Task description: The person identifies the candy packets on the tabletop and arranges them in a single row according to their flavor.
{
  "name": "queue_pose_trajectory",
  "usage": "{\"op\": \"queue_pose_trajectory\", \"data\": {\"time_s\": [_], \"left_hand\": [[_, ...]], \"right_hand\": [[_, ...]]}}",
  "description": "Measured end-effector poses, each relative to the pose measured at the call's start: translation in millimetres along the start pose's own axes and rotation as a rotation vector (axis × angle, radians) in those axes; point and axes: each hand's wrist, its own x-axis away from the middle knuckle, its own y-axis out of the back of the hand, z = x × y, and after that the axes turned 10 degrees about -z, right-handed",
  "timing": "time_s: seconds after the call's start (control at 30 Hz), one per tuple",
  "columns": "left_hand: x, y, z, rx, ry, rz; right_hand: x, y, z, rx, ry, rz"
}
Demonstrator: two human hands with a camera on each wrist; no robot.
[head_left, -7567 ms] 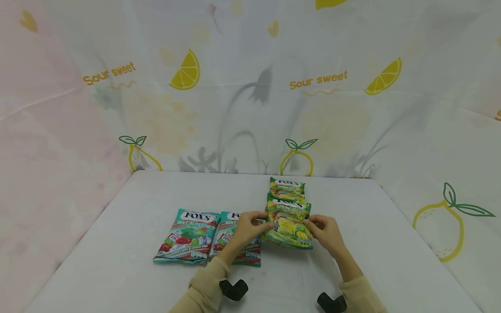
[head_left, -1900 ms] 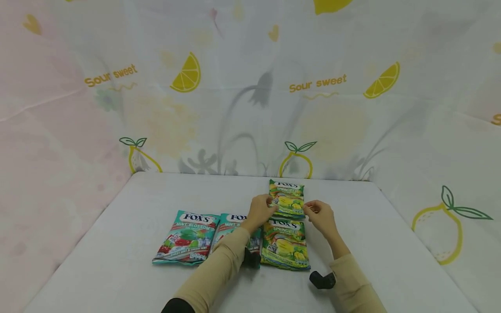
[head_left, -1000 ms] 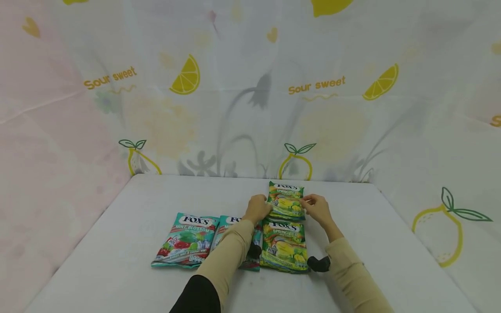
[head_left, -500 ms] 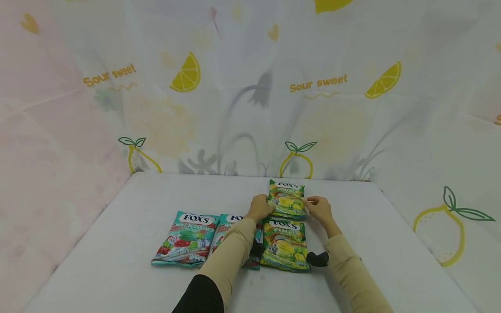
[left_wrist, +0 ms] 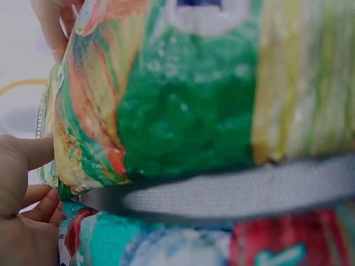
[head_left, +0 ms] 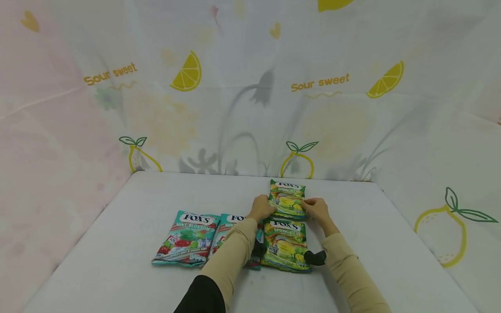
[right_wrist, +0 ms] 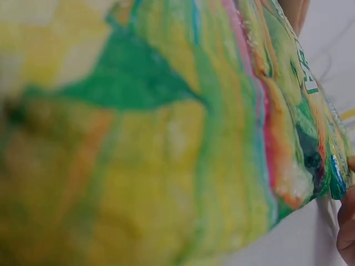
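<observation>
Two yellow-green candy bags lie one behind the other in the head view. My left hand (head_left: pixel 261 208) pinches the left edge of the far candy bag (head_left: pixel 287 199), and my right hand (head_left: pixel 318 210) pinches its right edge. The near yellow-green candy bag (head_left: pixel 285 245) lies flat just in front, close to the far one. In the left wrist view my left thumb (left_wrist: pixel 36 152) is on the far bag's edge, the other fingers below it. Only part of the right hand (right_wrist: pixel 348 221) shows in the right wrist view, by the bag's edge.
Left of them lie two teal mint candy bags, the outer teal bag (head_left: pixel 188 238) in full view and the inner teal bag (head_left: pixel 225 230) partly under my left sleeve. They rest on a white table (head_left: pixel 117 256). A printed backdrop (head_left: pixel 235 113) rises behind the table.
The near yellow-green bag, earlier held in both hands, now lies on the table. Both hands have moved back to the far bag; the right fingers have just closed in on its edge.
</observation>
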Motion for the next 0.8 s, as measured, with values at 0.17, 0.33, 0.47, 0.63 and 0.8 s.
{"op": "queue_pose_trajectory", "data": {"time_s": [0.17, 0.33, 0.47, 0.63, 0.8], "left_hand": [[-2.6, -9.3, 6.9, 0.033, 0.016, -0.035], [-15.3, -37.7, 27.1, 0.06, 0.015, -0.098], [-29.7, -62.6, 49.8, 0.103, 0.034, -0.103], [-70.7, -125.4, 112.2, 0.144, 0.002, -0.125], [-70.4, -121.6, 104.1, 0.199, -0.002, -0.122]], "right_hand": [[0.8, -3.2, 1.3, -0.012, -0.038, -0.002], [0.1, -5.8, 1.5, -0.02, -0.06, -0.046], [0.7, -6.2, 3.3, -0.043, -0.06, -0.069], [-0.6, -5.6, 4.6, -0.085, -0.043, -0.083], [-0.1, -2.2, 4.7, -0.097, -0.013, -0.108]]}}
